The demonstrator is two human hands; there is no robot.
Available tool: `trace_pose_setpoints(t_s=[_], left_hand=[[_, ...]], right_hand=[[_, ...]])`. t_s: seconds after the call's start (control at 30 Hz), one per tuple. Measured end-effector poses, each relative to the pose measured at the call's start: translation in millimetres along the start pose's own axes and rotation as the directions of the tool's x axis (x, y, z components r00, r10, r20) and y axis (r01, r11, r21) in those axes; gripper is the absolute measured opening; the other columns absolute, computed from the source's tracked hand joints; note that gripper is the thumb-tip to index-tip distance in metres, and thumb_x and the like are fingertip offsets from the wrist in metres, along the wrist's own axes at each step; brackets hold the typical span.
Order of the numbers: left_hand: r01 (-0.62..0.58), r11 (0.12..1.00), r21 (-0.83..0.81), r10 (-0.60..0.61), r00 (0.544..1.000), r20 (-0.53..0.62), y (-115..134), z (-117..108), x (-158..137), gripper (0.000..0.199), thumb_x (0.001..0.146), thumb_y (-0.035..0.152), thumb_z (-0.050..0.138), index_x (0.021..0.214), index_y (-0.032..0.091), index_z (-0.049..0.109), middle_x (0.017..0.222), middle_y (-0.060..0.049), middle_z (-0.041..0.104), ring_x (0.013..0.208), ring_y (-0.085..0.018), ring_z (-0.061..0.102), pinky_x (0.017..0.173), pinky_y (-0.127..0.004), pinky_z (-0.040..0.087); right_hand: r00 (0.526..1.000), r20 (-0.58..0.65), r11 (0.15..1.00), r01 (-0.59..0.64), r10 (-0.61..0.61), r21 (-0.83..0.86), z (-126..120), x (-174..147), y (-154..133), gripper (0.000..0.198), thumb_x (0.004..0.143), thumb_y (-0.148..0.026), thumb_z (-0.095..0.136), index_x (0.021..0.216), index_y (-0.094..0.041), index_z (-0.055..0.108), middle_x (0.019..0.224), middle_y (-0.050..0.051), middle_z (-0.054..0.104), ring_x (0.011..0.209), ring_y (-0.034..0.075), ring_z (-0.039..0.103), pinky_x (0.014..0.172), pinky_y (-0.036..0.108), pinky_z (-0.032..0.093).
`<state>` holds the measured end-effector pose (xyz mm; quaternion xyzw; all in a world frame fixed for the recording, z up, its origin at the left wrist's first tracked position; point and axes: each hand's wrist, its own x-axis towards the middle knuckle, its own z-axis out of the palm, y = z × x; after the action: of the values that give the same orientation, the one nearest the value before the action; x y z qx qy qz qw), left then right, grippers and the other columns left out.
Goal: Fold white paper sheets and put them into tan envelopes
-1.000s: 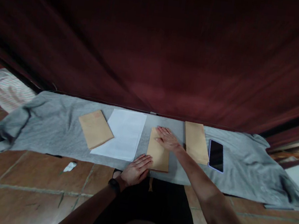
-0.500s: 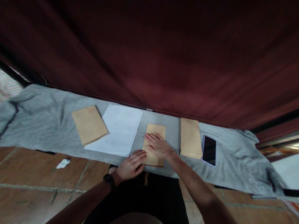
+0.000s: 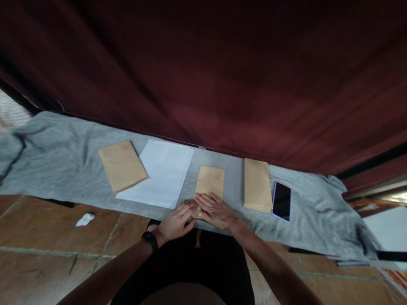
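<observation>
A brown paper envelope (image 3: 210, 179) with a small reddish print near its top right lies upright before me on the grey cloth. My right hand (image 3: 215, 211) lies flat across its lower part, fingers stretched to the left. At the envelope's lower left corner rests my left hand (image 3: 176, 220), a dark band on its wrist. Its fingers are extended and almost touch the right fingertips. Both hands cover the envelope's bottom edge. To the left, white paper sheets (image 3: 165, 172) lie partly under more brown envelopes (image 3: 122, 166). A neat stack of brown envelopes (image 3: 257, 184) sits to the right.
A phone (image 3: 282, 201) with a pale purple edge lies beside the right stack. Grey cloth (image 3: 57, 153) covers the long narrow surface. Dark red fabric (image 3: 212, 88) rises behind it. A crumpled white scrap (image 3: 85, 219) is on the tiled floor (image 3: 46, 237).
My right hand has slid down the envelope towards me, uncovering its upper part and the print. My left hand stays about where it was, at the lower left corner.
</observation>
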<state>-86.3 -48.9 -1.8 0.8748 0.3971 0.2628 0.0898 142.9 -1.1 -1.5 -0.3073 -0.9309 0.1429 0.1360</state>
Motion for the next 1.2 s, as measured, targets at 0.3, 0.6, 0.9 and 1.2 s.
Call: trace_pose_setpoints(t_s=[0.3,0.6,0.9,1.2], left_hand=[[0.034,0.999,0.001,-0.034,0.999,-0.016,-1,4,-2,0.034,0.091,0.027,0.052,0.124,0.017,0.055,0.125,-0.013,0.064,0.123,-0.026,0.059,0.104,-0.041,0.053],[0.005,0.999,0.039,-0.005,1.000,-0.013,-1,2,-1,0.027,0.092,0.027,0.052,0.116,0.019,0.059,0.119,-0.011,0.066,0.118,-0.026,0.061,0.104,-0.041,0.053],[-0.003,0.998,0.063,0.003,1.000,-0.014,-2,5,-2,0.028,0.092,0.028,0.051,0.117,0.017,0.060,0.119,-0.012,0.067,0.118,-0.026,0.061,0.104,-0.040,0.053],[0.004,0.999,0.045,-0.002,0.999,-0.047,-2,7,-3,0.027,0.090,0.026,0.055,0.115,0.017,0.061,0.116,-0.011,0.068,0.116,-0.025,0.063,0.102,-0.039,0.054]], right_hand=[[0.997,0.019,0.985,-0.077,0.075,0.155,-3,-10,-5,0.045,0.107,-0.040,0.034,0.151,-0.032,0.042,0.153,-0.002,0.047,0.144,0.013,0.040,0.122,0.036,0.031],[0.978,-0.041,0.979,-0.204,0.204,0.006,6,27,28,0.051,0.106,-0.039,0.027,0.151,-0.021,0.042,0.159,0.005,0.037,0.149,0.020,0.032,0.125,0.045,0.025],[0.938,-0.126,0.936,-0.337,0.324,-0.104,6,69,67,0.054,0.106,-0.040,0.025,0.153,-0.019,0.038,0.160,0.009,0.035,0.149,0.023,0.031,0.124,0.051,0.020],[0.970,-0.028,0.949,-0.244,0.243,-0.199,4,58,48,0.054,0.106,-0.037,0.029,0.156,-0.017,0.031,0.162,0.007,0.031,0.150,0.021,0.029,0.126,0.049,0.017]])
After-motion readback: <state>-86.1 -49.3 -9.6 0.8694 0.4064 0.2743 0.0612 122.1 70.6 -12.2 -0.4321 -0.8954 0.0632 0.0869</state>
